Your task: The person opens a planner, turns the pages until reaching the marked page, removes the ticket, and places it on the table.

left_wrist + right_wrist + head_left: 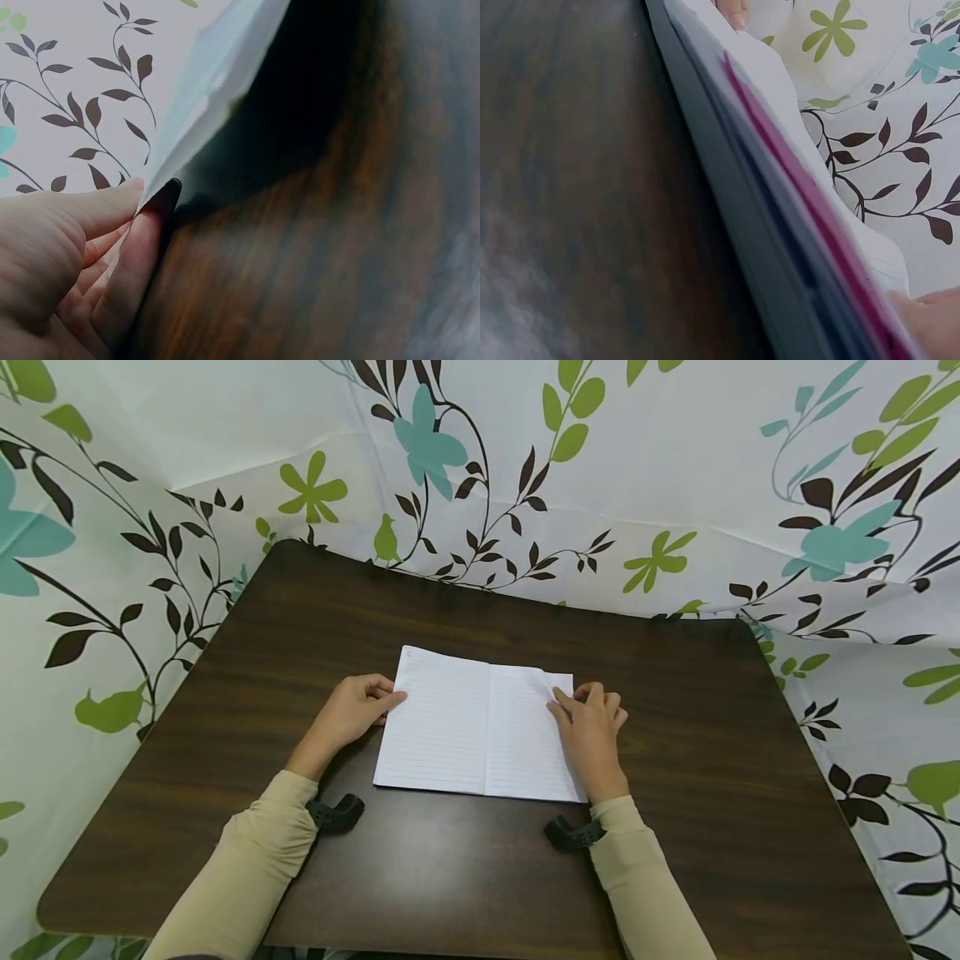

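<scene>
An open notebook (442, 727) with lined white pages lies on the dark wooden table. My left hand (355, 710) pinches its left edge, thumb on top and fingers underneath; the left wrist view shows that hand (82, 262) at the raised edge, with the dark cover (247, 150) below. At the upper right edge, my right hand (596, 731) pinches the right-hand page (525, 735), which bulges slightly near the fingertips. In the right wrist view, the page stack shows a magenta strip (795, 176), and only part of the right hand (934, 322) appears.
The brown table (450, 877) extends around the notebook on all sides. Behind it hangs a white cloth (517, 552) printed with leaves and birds. Black wrist devices (337, 814) sit at both of the person's sleeves.
</scene>
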Tool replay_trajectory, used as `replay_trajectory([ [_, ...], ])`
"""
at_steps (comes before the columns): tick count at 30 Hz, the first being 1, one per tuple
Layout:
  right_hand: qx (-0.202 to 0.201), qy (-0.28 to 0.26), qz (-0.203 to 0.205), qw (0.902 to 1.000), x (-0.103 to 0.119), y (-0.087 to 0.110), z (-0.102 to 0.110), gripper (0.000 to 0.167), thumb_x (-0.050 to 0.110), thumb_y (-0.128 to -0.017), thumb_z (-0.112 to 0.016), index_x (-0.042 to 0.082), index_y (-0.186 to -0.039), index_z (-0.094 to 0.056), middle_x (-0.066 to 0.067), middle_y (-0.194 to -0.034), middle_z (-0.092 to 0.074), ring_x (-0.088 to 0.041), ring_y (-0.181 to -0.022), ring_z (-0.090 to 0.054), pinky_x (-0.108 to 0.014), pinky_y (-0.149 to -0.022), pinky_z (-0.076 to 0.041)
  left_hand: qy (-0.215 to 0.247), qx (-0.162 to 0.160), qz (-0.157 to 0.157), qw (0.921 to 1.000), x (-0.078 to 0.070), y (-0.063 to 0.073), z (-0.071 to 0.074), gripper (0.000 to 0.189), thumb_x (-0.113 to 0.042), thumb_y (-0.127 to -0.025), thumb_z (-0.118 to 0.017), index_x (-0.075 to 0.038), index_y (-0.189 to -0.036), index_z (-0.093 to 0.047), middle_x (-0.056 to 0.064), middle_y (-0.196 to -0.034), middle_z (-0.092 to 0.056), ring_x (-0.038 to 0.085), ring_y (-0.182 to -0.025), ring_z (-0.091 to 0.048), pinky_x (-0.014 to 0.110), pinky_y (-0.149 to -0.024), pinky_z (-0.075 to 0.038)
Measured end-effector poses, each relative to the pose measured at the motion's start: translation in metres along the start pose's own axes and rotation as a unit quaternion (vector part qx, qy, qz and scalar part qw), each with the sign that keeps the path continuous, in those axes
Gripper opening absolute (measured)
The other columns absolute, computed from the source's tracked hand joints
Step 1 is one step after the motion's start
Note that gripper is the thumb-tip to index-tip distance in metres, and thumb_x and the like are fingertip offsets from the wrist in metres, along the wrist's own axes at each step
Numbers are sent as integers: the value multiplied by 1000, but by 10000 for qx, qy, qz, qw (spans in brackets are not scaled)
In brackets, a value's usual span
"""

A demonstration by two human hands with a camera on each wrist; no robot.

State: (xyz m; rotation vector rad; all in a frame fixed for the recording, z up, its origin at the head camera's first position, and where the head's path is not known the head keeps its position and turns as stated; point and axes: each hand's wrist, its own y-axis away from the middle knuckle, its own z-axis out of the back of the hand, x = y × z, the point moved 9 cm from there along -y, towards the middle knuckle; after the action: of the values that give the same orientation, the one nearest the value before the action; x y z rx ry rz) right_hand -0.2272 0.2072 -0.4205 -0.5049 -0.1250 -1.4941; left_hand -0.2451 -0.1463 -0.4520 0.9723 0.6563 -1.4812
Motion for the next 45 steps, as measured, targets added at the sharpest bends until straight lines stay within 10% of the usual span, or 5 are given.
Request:
replay_trajectory([
  [8, -258, 159, 217, 9993, 6, 2, 4, 38, 31, -102, -68, 12, -135, -71, -14, -99, -69, -28, -82, -60, -49, -84, -31, 25, -38, -16, 10000, 0, -1, 0, 29, -30, -102, -69, -2, -112, -73, 15, -100, -75, 11, -72, -66, 24, -67, -55],
  [17, -433, -746, -194, 9961, 2, -3, 8, 74, 20, -94, -78, 3, -158, -43, -11, -86, -56, -27, -77, -49, -44, -84, -22, 26, -61, -49, 10000, -2, -1, 3, 31, -29, -102, -70, 0, -112, -73, 16, -101, -75, 11, -72, -65, 23, -66, -54],
  [28, -470, -824, 252, 9952, 10, -3, 10, 34, 3, -99, -69, 12, -131, -74, -17, -119, -61, -33, -99, -53, -46, -86, -42, 57, -63, 53, 9999, 0, -2, 3, 29, -30, -101, -70, -2, -111, -73, 14, -100, -75, 12, -73, -66, 23, -67, -55],
  [35, 161, -565, 450, 9973, 22, 9, 9, 33, 19, -102, -67, 3, -130, -72, -17, -116, -68, -35, -104, -63, -52, -89, -53, 75, 16, 92, 9999, 3, 2, 1, 28, -29, -102, -70, -3, -112, -72, 14, -102, -75, 13, -74, -67, 24, -69, -57],
  [45, 1582, -522, 526, 9846, 37, 26, 11, 65, 25, -102, -68, -4, -154, -44, -24, -152, -51, -41, -140, -52, -59, -115, -44, 85, -12, -92, 9999, 2, 2, 1, 27, -30, -101, -70, -4, -109, -74, 11, -95, -75, 14, -72, -66, 28, -67, -55],
])
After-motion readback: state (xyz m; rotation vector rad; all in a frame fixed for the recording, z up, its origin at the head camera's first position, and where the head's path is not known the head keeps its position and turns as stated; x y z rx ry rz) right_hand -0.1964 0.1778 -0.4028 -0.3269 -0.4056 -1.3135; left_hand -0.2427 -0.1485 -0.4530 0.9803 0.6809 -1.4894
